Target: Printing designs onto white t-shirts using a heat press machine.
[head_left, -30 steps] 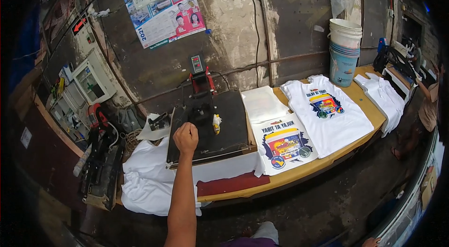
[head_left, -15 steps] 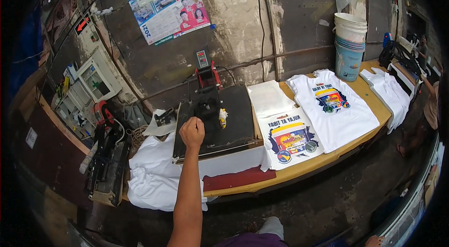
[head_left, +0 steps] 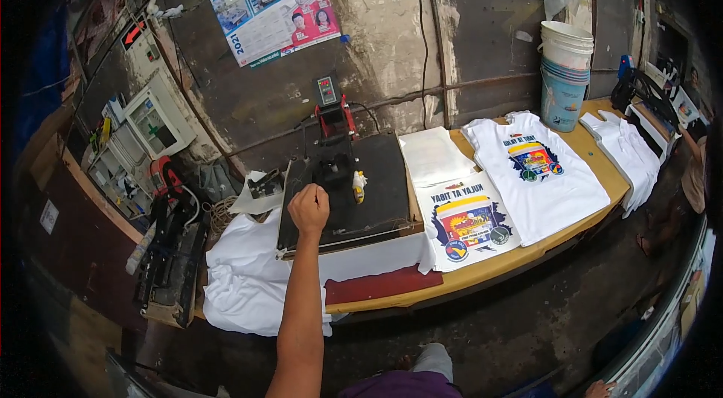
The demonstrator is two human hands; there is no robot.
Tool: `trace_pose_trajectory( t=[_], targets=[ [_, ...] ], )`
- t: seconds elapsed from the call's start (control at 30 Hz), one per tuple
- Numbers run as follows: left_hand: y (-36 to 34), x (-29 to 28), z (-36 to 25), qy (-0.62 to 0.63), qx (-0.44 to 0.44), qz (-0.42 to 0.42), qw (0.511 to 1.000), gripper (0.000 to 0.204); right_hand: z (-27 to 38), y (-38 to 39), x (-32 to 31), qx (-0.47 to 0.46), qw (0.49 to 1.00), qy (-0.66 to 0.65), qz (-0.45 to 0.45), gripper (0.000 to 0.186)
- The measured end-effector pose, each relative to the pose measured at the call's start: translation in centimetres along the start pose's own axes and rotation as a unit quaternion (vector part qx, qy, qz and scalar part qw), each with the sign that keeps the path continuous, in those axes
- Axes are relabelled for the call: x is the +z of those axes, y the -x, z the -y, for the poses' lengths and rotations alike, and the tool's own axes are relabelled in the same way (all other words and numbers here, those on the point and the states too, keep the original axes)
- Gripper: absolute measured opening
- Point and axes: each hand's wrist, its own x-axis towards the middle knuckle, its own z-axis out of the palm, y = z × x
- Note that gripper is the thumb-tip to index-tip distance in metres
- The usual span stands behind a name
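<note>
Evidently held the left hand in a fist over the left part of the black, flat, rectangular heat press on the yellow-covered table, with fingers curled together; could not tell whether clamped on anything. Had a small yellow-and-white bundle on top of the press. Found crumpled white fabric to the left of the press, and, just beside it on the right, a white sheet with a colourful mirrored print. Spread farther right of the press, a white printed shirt. Could not tell the fingers of the right hand, cropped well right of the press.
</note>
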Motion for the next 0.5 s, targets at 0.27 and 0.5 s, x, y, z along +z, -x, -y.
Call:
trace_pose_trajectory(
  t=[0.27,0.5],
  targets=[
    [0.1,0.0,0.1,0.006,-0.007,0.004,1.000,0.020,-0.5,-0.6,3.8,0.039,0.999,-0.032,-0.009,0.071],
    [0.0,0.0,0.2,-0.004,-0.002,0.008,1.000,0.021,-0.5,-0.9,3.0,0.025,0.999,-0.031,-0.022,0.074]
  ],
)
